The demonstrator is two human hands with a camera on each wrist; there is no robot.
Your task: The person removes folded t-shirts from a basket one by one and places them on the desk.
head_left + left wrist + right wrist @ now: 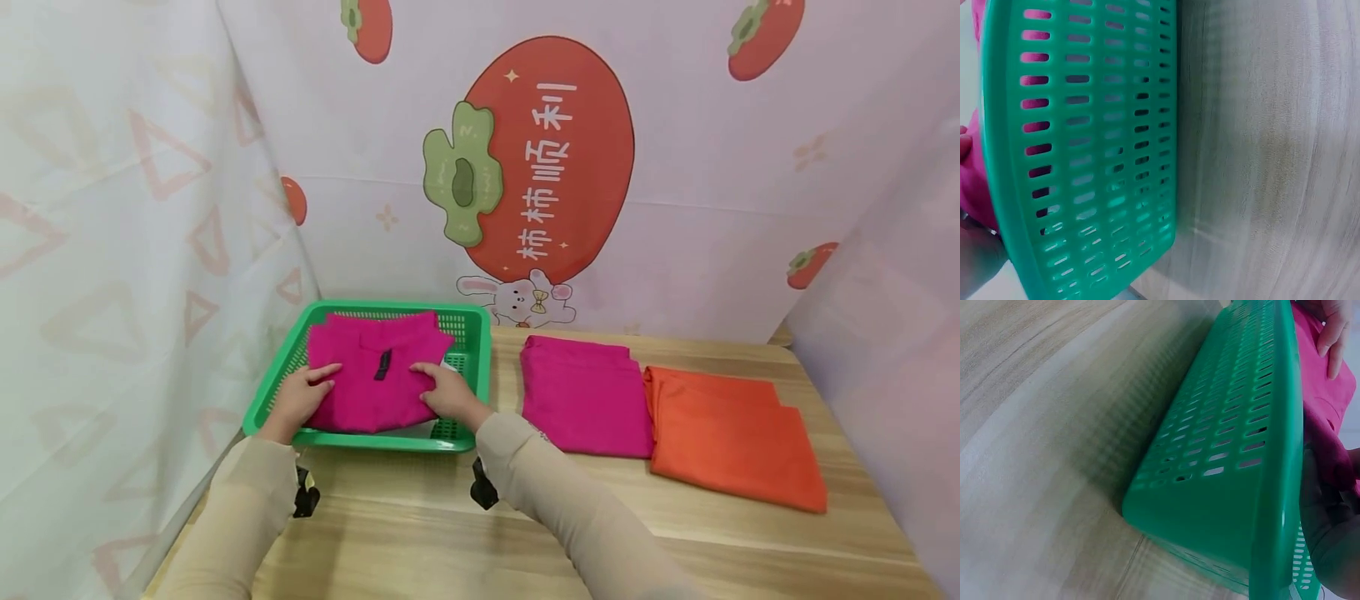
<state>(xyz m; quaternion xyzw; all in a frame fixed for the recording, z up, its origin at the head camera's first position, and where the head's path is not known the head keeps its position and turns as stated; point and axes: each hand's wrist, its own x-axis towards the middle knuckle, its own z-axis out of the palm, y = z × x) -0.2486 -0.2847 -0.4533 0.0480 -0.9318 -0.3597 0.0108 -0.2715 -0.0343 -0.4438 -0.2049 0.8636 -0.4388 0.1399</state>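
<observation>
A folded magenta shirt [360, 404] with a dark neck label [383, 365] lies level in the green basket [483, 367], overlapping its left part. My left hand [298, 402] grips the shirt's left side, thumb and forefinger on top of the cloth. On the opposite side my right hand [448, 392] holds the other edge; in the right wrist view its fingers [1319, 506] are tucked under the magenta fabric [1322, 434]. Something white [416, 430] shows beneath the shirt. From the left wrist view, the basket's slotted wall [1094, 137] hides most of the cloth.
Right of the basket, a folded magenta cloth [585, 400] lies on the wooden table [420, 542], with a folded orange cloth [735, 437] beside it. A printed curtain [375, 250] stands behind, and another hanging sheet [150, 292] borders the left side.
</observation>
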